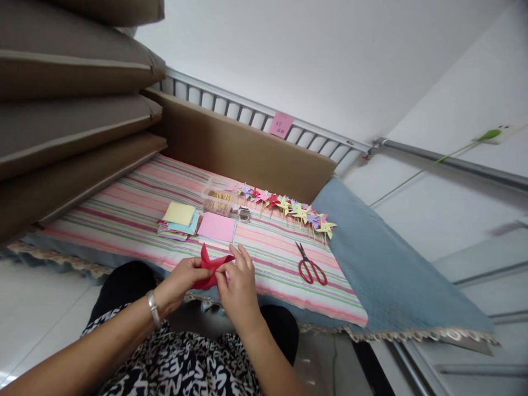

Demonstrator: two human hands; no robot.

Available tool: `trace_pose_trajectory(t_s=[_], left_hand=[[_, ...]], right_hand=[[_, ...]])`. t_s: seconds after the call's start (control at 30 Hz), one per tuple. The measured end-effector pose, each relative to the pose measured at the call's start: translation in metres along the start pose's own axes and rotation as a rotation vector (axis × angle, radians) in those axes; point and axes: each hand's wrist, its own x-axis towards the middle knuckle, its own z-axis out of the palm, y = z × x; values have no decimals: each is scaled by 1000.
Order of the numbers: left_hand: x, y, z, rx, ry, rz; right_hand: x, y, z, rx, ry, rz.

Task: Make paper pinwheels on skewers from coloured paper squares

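Observation:
A red paper pinwheel (212, 265), partly folded, is held just above the near edge of the striped cloth (264, 258). My left hand (183, 280) pinches its left side between thumb and fingers. At its middle and right side my right hand (237, 280) grips with thumb and forefinger, the other fingers raised. Just beyond the hands lie a stack of pink paper squares (217, 226) and a mixed stack of yellow, blue and other coloured squares (179, 217). Red-handled scissors (310, 265) rest to the right, blades partly apart.
A clear plastic box (218, 196) of thin wooden sticks stands behind the paper, beside a small metallic item (244, 214). Several finished pinwheels (289, 209) on sticks lie in a row toward the back right. Brown cushions (78, 110) are stacked at left; a brown board (247, 148) stands behind.

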Motion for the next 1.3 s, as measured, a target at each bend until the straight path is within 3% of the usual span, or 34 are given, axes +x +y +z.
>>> trace_pose_trajectory(t_s=[0.57, 0.83, 1.0, 1.07, 1.13, 1.23, 1.3], left_hand=[[-6, 5, -1, 1, -55, 9], [-2, 2, -5, 17, -21, 35], [0, 2, -10, -36, 54, 17], [0, 3, -12, -49, 58, 9], [1, 4, -14, -61, 48, 1], [0, 6, -12, -70, 15, -4], [-1, 7, -9, -66, -1, -3]], right_hand=[[4, -4, -1, -2, -41, 36], [6, -9, 2, -13, -46, 23], [6, -7, -5, 88, 84, 40], [4, 0, -7, 212, 171, 135], [2, 9, -5, 445, 165, 333], [0, 17, 5, 861, -23, 652], [0, 15, 12, 991, -113, 730]])
